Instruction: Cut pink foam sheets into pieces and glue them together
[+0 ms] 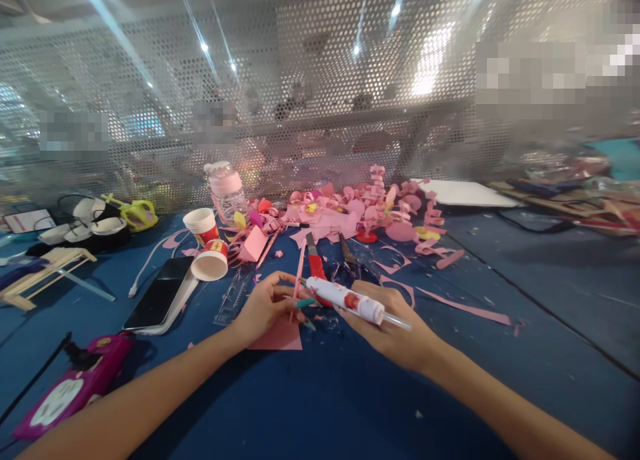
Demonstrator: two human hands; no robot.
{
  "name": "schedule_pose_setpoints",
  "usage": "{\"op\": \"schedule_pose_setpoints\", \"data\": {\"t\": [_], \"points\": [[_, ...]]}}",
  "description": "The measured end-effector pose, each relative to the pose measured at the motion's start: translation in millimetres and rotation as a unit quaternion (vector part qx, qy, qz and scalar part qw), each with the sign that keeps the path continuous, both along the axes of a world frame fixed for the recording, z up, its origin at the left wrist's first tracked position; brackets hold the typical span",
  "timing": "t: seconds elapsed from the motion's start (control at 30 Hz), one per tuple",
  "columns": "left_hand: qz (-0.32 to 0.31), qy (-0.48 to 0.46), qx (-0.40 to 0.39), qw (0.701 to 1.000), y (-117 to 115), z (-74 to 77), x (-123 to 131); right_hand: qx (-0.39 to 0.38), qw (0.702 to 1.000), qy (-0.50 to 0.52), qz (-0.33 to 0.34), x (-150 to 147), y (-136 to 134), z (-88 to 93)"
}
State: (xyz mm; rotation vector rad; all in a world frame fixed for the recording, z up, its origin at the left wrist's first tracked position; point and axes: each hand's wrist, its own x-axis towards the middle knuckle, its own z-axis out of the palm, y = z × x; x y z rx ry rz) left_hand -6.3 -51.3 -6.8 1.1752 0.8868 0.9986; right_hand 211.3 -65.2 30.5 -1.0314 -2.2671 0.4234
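Observation:
My right hand (387, 320) is wrapped round a white glue gun (345, 300) with red marks; a clear glue stick juts from its rear end. The gun's tip points left, close to my left hand (267, 307). Between the fingers of my left hand is a thin pink paper strip (299, 270), standing nearly upright. A small green piece (305, 303) shows by the fingertips. Under my left hand lies a pink paper sheet (280, 337). Just beyond the hands are a red cutter (316, 263) and dark-bladed scissors (347, 250).
Pink paper pieces (355, 210) heap up along the mesh screen. To the left are paper cups (210, 260), a bottle (227, 190), a phone (160, 293) and a magenta power strip (83, 380). A long pink strip (467, 307) lies on the right.

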Motion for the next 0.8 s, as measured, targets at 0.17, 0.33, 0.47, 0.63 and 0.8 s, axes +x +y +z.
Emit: {"op": "schedule_pose_setpoints", "data": {"t": [0.17,0.33,0.47,0.63,0.8], "points": [[0.006,-0.011,-0.002,1.000,0.5,0.8,-0.7,-0.006,1.000,-0.006,0.012,-0.7,-1.8,2.5],[0.012,-0.009,-0.006,1.000,0.9,1.1,-1.0,-0.024,1.000,-0.010,0.013,-1.1,-2.4,3.5],[0.011,-0.018,-0.009,1.000,0.9,1.0,-1.6,-0.027,1.000,-0.006,0.012,-0.8,-1.8,2.3],[0.019,-0.005,-0.017,1.000,-0.1,2.5,-0.7,-0.006,1.000,0.003,-0.010,-1.5,-1.9,1.1],[0.024,-0.005,-0.018,1.000,-1.0,5.3,0.5,-0.009,1.000,0.000,-0.009,-1.9,-1.6,1.1]]}}
